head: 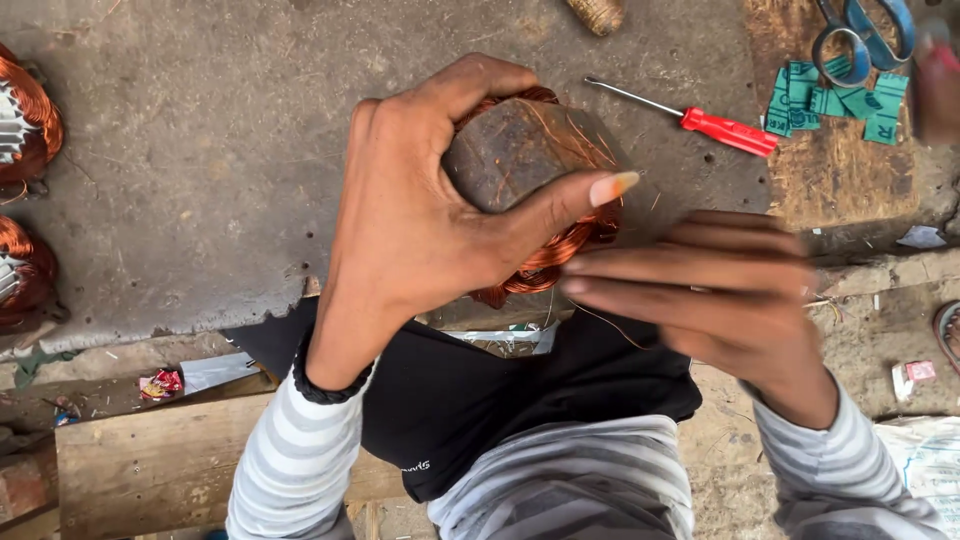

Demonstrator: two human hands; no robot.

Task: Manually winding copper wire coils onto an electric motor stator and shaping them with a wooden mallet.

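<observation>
My left hand (420,215) grips a rusty brown metal block wound with copper wire (525,160), thumb across its front. The copper coil (545,265) bulges out below the block. My right hand (700,290) is just right of the coil, fingers stretched flat and pointing left, blurred by motion; a thin copper strand runs by its fingertips, and whether it pinches that strand is unclear. Both sleeves are grey-and-white striped, and a black wristband sits on my left wrist.
A red-handled screwdriver (715,125) lies on the grey slab (200,180). Blue-handled scissors (865,30) and green paper pieces (840,100) lie at top right. Two copper-wound stators (25,120) (20,275) sit at the left edge. A wooden plank (150,460) lies below.
</observation>
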